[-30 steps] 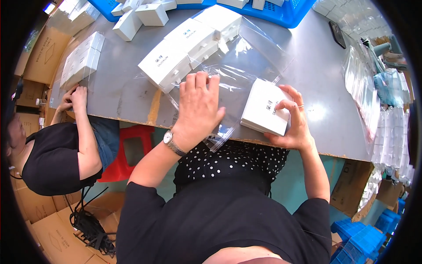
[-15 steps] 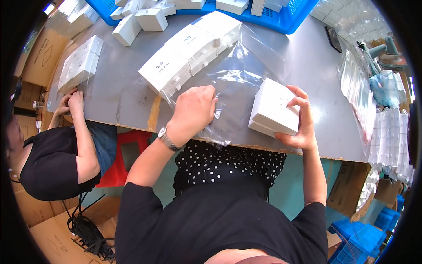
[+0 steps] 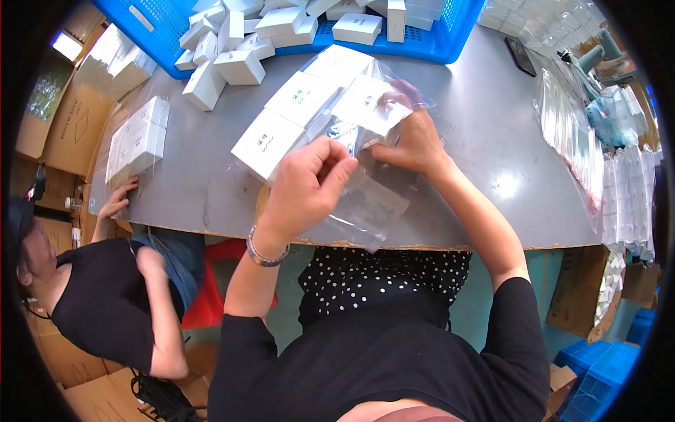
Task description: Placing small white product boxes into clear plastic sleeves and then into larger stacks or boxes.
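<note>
A clear plastic bag point(image 3: 373, 204) lies on the grey table in front of me, with a row of white boxes point(image 3: 302, 97) in its far left part. My right hand point(image 3: 416, 137) grips another white box point(image 3: 371, 104) from its right side, inside or under the film, beside that row. Film covers some of the right fingers. My left hand point(image 3: 309, 184) is curled at the near end of the row, thumb against the fingers, pinching the bag's edge; the film between the fingertips is hard to make out.
A blue basket point(image 3: 450, 53) of white boxes stands at the far side, with loose boxes point(image 3: 239, 67) before it. A wrapped stack point(image 3: 137, 141) lies left, near another person's hand point(image 3: 119, 200). A phone point(image 3: 520, 56) and stacked plastic bags point(image 3: 562, 133) lie right.
My right hand has carried its box left and away from me, up against the row. The left hand stays near the bag's edge, slightly turned. The other person's hands have moved apart.
</note>
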Available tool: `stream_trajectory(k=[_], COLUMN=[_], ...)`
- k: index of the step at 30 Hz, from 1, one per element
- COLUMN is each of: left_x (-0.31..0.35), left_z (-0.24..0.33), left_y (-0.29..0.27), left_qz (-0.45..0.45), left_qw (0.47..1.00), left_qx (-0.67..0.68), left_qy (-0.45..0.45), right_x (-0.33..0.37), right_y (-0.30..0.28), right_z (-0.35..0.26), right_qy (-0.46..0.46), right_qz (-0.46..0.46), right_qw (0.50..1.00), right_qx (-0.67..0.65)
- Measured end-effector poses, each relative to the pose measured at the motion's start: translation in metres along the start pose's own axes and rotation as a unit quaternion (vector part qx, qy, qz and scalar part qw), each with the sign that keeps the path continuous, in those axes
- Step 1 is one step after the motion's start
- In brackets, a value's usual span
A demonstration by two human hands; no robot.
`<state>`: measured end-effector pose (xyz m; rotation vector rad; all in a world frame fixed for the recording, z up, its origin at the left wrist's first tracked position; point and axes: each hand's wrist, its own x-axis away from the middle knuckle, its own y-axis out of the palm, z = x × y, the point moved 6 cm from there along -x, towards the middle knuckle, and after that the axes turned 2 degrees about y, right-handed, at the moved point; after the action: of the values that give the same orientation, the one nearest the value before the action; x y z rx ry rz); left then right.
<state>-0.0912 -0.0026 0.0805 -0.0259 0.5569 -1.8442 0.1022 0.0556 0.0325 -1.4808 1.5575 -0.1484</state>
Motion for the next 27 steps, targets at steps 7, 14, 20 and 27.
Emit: stream_trajectory(k=[7, 14, 20, 27], left_x=[-0.002, -0.003, 0.012, 0.015], left_z=[-0.006, -0.010, -0.034, -0.014], left_y=[0.016, 0.017, -0.011, -0.078], left_qz=[-0.078, -0.125, -0.143, -0.155], left_qw=[0.993, 0.989, 0.975, 0.982], left_qx=[-0.083, -0.072, -0.170, -0.032], left_qy=[0.042, 0.035, 0.003, -0.104], right_x=[0.009, 0.035, 0.026, -0.054], right_y=[-0.003, 0.002, 0.003, -0.043], right_z=[0.004, 0.016, -0.009, -0.026], right_qy=[-0.027, 0.056, -0.122, -0.035], right_qz=[0.055, -0.102, -0.150, -0.467], right_qw=[0.981, 0.986, 0.981, 0.841], right_qx=[0.182, 0.117, 0.001, -0.271])
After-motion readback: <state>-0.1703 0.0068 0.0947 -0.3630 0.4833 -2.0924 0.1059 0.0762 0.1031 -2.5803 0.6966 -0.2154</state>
